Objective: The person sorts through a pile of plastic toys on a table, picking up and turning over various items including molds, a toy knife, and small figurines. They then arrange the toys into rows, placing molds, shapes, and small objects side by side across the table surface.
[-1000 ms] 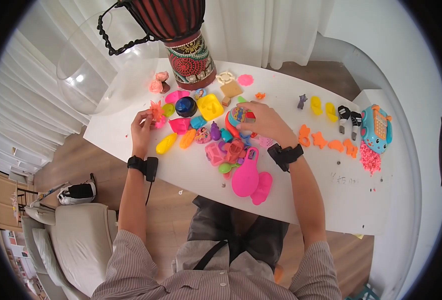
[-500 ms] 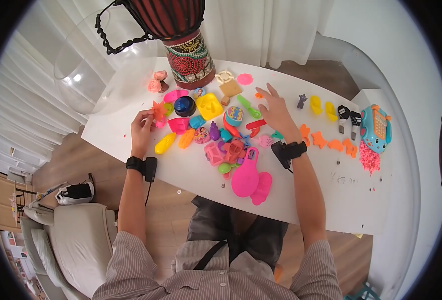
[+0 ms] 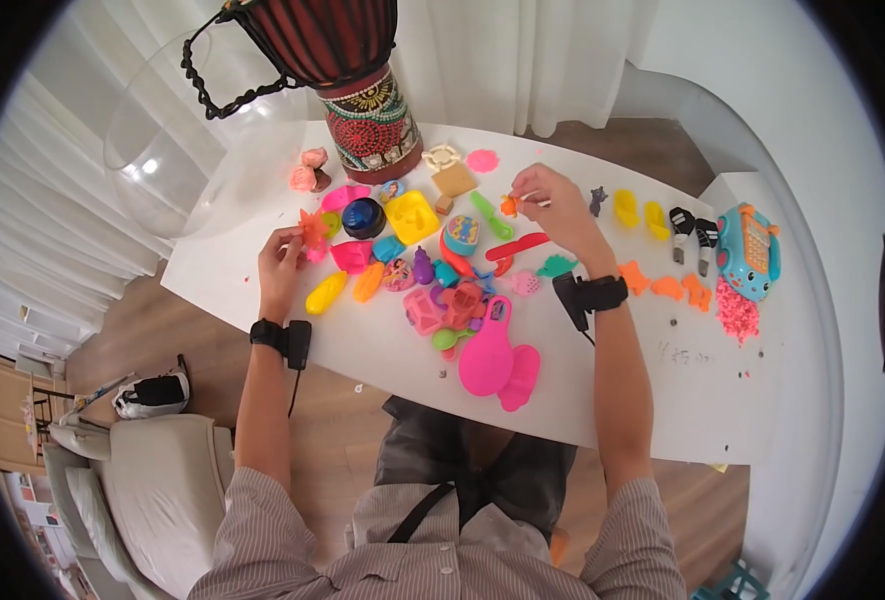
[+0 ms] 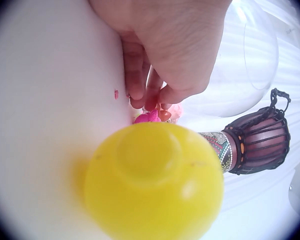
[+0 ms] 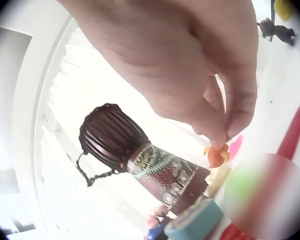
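Note:
My left hand [image 3: 280, 262] is at the table's left side, its fingertips pinching a spiky orange flower-shaped toy [image 3: 312, 228]. A bright pink piece [image 4: 149, 117] lies by those fingertips in the left wrist view. At the back right, my right hand [image 3: 559, 208] pinches a small orange toy [image 5: 217, 156] with yellow side parts between thumb and fingers. Below that hand lie a red toy knife [image 3: 518, 247] and a green-handled toy [image 3: 490, 214]. A round blue patterned toy [image 3: 461, 234] stands left of them. The yellow toy [image 4: 155, 180] looms close to the left wrist camera.
A tall drum [image 3: 372, 120] stands at the back beside a clear dome [image 3: 197, 150]. Mixed toys, including a pink pan [image 3: 486, 362], crowd the middle. At the right are a toy phone [image 3: 748, 252], pink beads [image 3: 737, 310], orange shapes [image 3: 667, 288] and a dark figurine [image 3: 597, 201].
My right hand has let go of the round blue toy, moved right and back with fingers spread, and taken hold of the small orange toy. The left hand has stayed at the flower-shaped toy.

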`<state>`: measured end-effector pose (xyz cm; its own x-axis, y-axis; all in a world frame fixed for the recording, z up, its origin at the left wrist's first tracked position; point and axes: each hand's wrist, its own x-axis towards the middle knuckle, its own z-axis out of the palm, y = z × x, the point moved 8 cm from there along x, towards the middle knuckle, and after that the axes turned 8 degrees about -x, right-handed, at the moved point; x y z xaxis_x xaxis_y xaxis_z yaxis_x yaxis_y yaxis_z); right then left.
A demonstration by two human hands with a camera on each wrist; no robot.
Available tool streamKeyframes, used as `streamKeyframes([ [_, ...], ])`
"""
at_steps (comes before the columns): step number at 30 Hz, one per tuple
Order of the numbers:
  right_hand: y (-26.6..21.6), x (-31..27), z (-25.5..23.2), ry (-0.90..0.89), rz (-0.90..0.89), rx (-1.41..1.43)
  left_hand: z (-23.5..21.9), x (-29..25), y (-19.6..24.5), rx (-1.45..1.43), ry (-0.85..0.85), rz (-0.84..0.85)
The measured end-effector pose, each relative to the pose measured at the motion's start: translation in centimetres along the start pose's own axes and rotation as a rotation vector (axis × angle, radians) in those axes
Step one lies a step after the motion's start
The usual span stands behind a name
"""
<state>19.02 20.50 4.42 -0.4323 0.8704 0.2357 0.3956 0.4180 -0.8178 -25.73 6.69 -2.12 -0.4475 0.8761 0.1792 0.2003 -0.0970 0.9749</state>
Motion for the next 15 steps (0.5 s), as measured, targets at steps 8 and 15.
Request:
streamKeyframes([
  [8,-6.1,-1.2,-4.4,-0.054,-0.044,0.173,0.0,-0.1,0.1,0.029,-0.006,-0.001],
  [15,-1.8,-1.6,-7.1,0.124,0.054,-0.067,-0.1,0.1,-0.2,0.043,0.000,0.018],
])
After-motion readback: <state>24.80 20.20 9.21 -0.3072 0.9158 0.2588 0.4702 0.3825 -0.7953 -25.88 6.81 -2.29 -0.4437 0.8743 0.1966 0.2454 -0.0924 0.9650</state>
